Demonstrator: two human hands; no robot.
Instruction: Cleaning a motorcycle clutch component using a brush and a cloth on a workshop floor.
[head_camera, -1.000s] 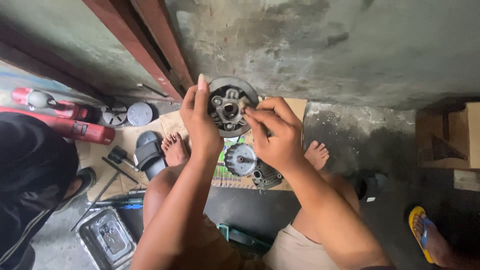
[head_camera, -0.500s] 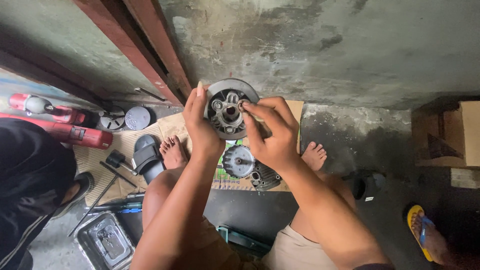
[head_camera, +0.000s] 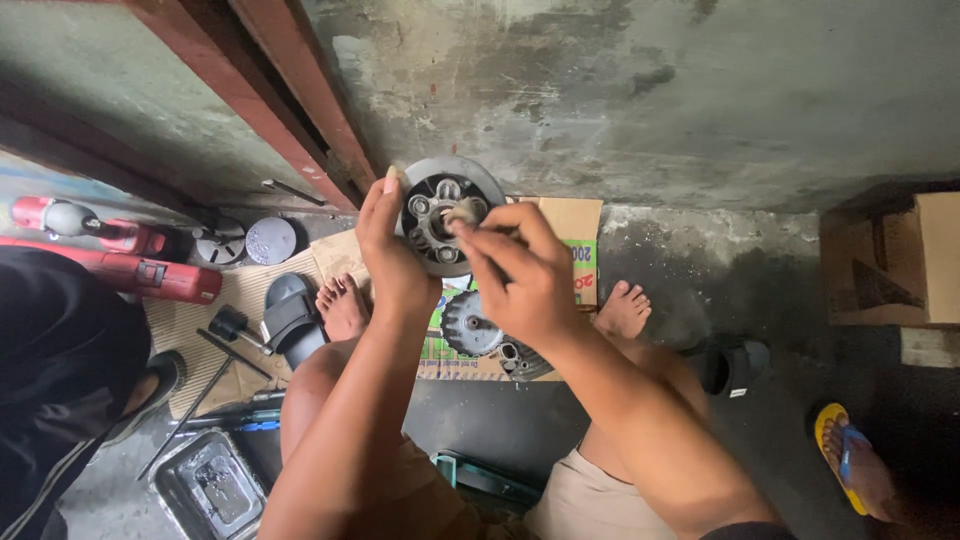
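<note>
At the bottom of the frame I see my knees, with a metal tray (head_camera: 205, 487) on the floor at lower left. Above centre, my left hand (head_camera: 392, 262) grips the rim of a round grey clutch hub (head_camera: 448, 213), fingers closed on its left edge. My right hand (head_camera: 520, 275) pinches a small pale piece (head_camera: 463, 210) against the hub's face, fingers closed on it. Below the hub, on flattened cardboard (head_camera: 575, 222) with a green and yellow printed panel, lies a toothed gear (head_camera: 470, 325). A black sandal (head_camera: 290, 320) sits left of my foot. A red tool (head_camera: 130, 270) lies at far left. A brown box (head_camera: 890, 260) stands at right, and a yellow sandal (head_camera: 838, 455) at lower right.
</note>
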